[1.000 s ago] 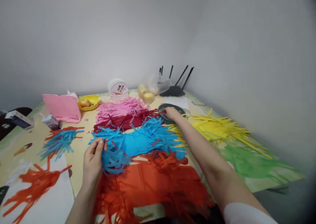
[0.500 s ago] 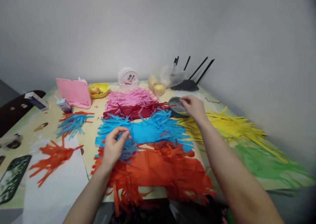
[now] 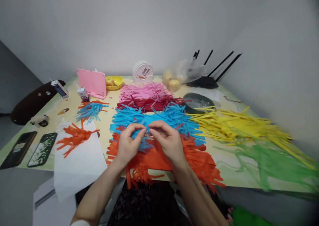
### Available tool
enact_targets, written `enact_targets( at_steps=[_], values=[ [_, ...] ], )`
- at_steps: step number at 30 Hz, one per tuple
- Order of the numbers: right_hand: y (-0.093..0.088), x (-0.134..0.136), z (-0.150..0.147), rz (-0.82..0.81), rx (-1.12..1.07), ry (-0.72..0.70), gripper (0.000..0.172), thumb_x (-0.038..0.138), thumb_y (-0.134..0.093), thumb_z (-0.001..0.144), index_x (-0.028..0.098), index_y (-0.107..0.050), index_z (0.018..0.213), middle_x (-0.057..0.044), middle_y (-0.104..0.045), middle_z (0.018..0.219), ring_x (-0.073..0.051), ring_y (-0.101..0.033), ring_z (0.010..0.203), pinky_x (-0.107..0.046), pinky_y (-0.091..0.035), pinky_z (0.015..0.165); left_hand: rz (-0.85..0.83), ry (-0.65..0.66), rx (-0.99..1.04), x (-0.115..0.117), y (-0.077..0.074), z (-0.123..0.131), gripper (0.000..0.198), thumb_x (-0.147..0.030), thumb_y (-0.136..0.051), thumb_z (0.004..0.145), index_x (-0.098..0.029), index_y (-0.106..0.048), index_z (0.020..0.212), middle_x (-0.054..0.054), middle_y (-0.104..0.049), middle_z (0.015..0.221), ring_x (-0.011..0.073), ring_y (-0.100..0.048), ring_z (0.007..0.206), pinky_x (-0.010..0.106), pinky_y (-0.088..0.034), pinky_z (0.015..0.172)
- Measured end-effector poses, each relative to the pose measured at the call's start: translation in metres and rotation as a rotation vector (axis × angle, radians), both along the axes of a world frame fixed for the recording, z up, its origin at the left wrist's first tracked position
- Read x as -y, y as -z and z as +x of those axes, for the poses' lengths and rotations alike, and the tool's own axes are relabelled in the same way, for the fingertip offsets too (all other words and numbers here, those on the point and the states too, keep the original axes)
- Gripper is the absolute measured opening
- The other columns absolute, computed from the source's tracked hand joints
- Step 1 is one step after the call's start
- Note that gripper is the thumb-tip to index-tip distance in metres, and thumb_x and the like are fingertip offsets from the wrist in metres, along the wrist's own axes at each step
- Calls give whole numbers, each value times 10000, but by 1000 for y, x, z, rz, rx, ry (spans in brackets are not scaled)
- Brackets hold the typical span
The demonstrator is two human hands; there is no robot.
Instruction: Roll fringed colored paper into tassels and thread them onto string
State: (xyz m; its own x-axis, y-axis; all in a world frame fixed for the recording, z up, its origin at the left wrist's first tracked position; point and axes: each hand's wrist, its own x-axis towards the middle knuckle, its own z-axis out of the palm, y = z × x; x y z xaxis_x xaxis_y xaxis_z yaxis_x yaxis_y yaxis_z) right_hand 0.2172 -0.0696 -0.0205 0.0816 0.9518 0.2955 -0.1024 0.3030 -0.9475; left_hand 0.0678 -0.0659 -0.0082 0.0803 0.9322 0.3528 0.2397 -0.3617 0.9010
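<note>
My left hand (image 3: 128, 144) and my right hand (image 3: 166, 141) meet at the near middle of the table, fingers curled and pinching a small bunch of blue paper strips (image 3: 144, 142) between them. They hover over a fringed orange sheet (image 3: 196, 159). Just behind lies a fringed blue sheet (image 3: 164, 118), then a dark red one (image 3: 147, 104) and a pink one (image 3: 142, 91).
A dark round dish (image 3: 198, 102) sits right of the sheets, with yellow strips (image 3: 239, 123) and green strips (image 3: 271, 163) beyond. Left: white paper (image 3: 79, 163) with an orange tassel (image 3: 74, 137), a blue tassel (image 3: 90, 110), two phones (image 3: 30, 148), a pink case (image 3: 91, 82), a yellow bowl (image 3: 114, 82).
My right hand left the dark dish and came back to meet my left hand at the blue strips. The view has tilted down and pulled back.
</note>
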Motion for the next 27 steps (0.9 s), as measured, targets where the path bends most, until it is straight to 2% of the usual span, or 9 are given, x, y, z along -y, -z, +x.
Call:
enact_targets(
  at_steps=[4,8,11,17,20,23,27],
  values=[
    [5,7,-5,-27,-67,-23,180,369,-765,762,225,-729,864,-31,-712,862,-173,-673,813,-287,-579,715,120,-73,-91,10,3,-4,99,-259,-636,879,-203,-708,840,32,-730,828,196,-649,837,311,-466,820],
    [8,15,-10,-19,-102,20,116,324,-766,772,228,-727,824,-17,-705,839,-156,-668,776,-262,-566,689,199,-74,-136,17,7,-5,96,-250,-633,894,-206,-718,883,38,-737,853,190,-638,820,324,-457,813],
    [8,20,-12,6,-58,65,77,303,-729,810,226,-724,815,-10,-687,821,-139,-650,721,-252,-553,663,213,-70,-160,20,8,-4,100,-249,-631,901,-205,-719,884,38,-734,842,188,-636,810,327,-455,807],
    [9,22,-9,-6,90,83,142,331,-663,860,215,-688,783,-3,-659,739,-140,-613,657,-252,-516,619,206,-48,-259,21,5,-5,98,-263,-642,879,-217,-720,840,39,-732,795,202,-630,798,341,-437,795],
    [8,22,-6,10,157,76,108,327,-684,846,225,-716,832,-18,-680,795,-158,-639,727,-265,-530,661,102,-15,-172,21,5,-4,99,-262,-641,870,-212,-711,821,40,-736,799,201,-646,796,333,-460,789],
    [8,24,-5,-13,80,15,132,354,-707,834,234,-724,888,-21,-682,820,-157,-651,702,-278,-556,653,-37,49,11,21,6,-1,120,-264,-623,882,-195,-692,812,33,-729,773,176,-665,746,296,-501,744],
    [9,25,-5,-38,20,0,173,402,-719,823,231,-730,848,-20,-652,799,-155,-641,683,-286,-572,636,-174,99,223,24,7,3,140,-313,-660,866,-177,-643,832,20,-713,740,145,-666,643,247,-521,629]
  ],
)
